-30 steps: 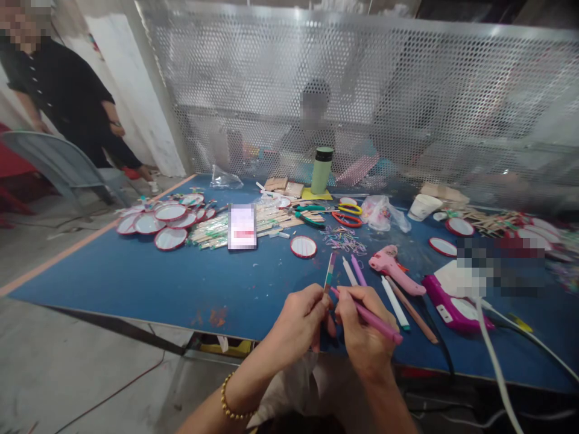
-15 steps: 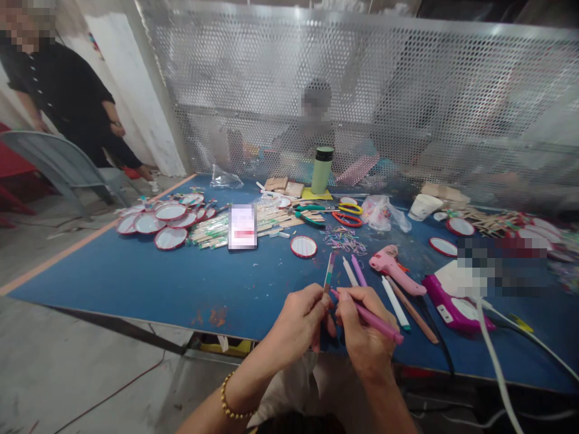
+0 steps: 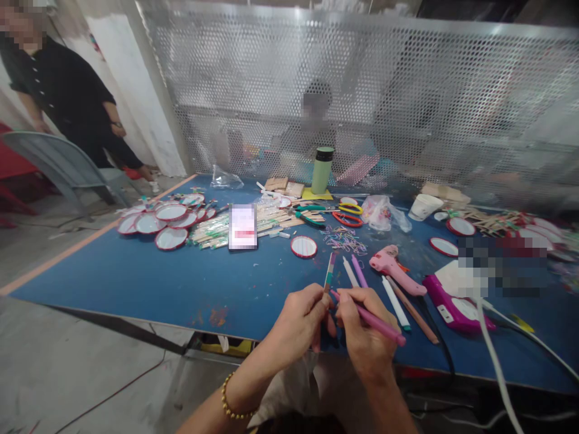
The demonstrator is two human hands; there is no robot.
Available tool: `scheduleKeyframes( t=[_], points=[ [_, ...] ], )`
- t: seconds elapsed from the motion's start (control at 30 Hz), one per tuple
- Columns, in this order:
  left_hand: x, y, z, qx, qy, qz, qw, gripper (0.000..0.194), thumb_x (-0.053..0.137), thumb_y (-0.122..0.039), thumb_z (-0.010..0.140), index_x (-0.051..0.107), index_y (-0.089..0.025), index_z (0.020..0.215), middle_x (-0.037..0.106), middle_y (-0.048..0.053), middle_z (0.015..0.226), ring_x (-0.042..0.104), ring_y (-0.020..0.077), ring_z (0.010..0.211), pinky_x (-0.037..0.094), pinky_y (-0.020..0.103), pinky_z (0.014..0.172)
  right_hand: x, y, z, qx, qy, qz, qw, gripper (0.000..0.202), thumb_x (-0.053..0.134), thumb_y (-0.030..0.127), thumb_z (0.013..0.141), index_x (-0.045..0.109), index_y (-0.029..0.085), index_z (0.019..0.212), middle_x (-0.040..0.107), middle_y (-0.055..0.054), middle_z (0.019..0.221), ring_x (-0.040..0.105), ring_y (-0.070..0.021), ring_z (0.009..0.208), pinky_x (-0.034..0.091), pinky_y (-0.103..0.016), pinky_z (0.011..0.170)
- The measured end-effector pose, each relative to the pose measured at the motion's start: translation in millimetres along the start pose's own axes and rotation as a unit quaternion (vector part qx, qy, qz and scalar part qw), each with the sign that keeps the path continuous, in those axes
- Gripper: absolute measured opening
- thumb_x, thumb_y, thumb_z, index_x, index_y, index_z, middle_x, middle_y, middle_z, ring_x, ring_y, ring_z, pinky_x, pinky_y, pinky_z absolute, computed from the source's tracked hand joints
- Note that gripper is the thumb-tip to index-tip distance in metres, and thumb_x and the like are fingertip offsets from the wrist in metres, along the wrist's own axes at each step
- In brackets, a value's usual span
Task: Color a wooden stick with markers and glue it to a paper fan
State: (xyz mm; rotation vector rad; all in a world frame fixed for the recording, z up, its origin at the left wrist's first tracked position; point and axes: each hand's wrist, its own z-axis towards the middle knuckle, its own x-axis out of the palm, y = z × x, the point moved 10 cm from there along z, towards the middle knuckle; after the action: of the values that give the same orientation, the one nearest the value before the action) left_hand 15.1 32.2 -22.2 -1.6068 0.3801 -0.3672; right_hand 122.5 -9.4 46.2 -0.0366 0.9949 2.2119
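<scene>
Between the fingertips of my left hand (image 3: 301, 319) is a thin flat stick (image 3: 330, 272), tilted up and painted in bands of purple, white, green and brown. My right hand (image 3: 370, 343) is closed round a pink marker pen (image 3: 380, 325) in a writing grip. Its tip meets or nearly meets the stick just above my left fingers; contact cannot be made out. Just beyond lie a white pen (image 3: 350, 271) and a purple pen (image 3: 359, 270). A white pen with a teal end (image 3: 395, 303) and a brown pen (image 3: 412, 310) lie right of my right hand.
A pink glue gun (image 3: 395, 269), a magenta box with cables (image 3: 455, 307) and a paper cup (image 3: 424, 207) stand to the right. Round red-rimmed discs (image 3: 170, 238), wooden sticks (image 3: 210, 232) and a phone (image 3: 243, 228) lie left. Behind are pliers (image 3: 310, 214), a green bottle (image 3: 322, 172) and a perforated metal screen (image 3: 253, 78).
Almost nothing differs. The rear end of the pink marker pen has shifted very slightly right and down, while both hands keep their places and grips.
</scene>
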Motion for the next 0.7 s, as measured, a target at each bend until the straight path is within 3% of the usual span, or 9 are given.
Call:
scheduleKeyframes(
  t=[0.7],
  points=[
    [-0.1,1.0,-0.2,0.004,0.003,0.002,1.000,0.036,0.046,-0.052,0.095,0.048,-0.019,0.079,0.060,-0.002,0.061,0.045,0.0069,0.036,0.032,0.020,0.040,0.9,0.0,-0.1,-0.006,0.000,-0.015,1.000,0.024,0.057,0.029,0.094,0.066,0.019,0.075,0.066,0.002,0.058,0.061,-0.0120,0.047,0.050,-0.021,0.048]
  ],
)
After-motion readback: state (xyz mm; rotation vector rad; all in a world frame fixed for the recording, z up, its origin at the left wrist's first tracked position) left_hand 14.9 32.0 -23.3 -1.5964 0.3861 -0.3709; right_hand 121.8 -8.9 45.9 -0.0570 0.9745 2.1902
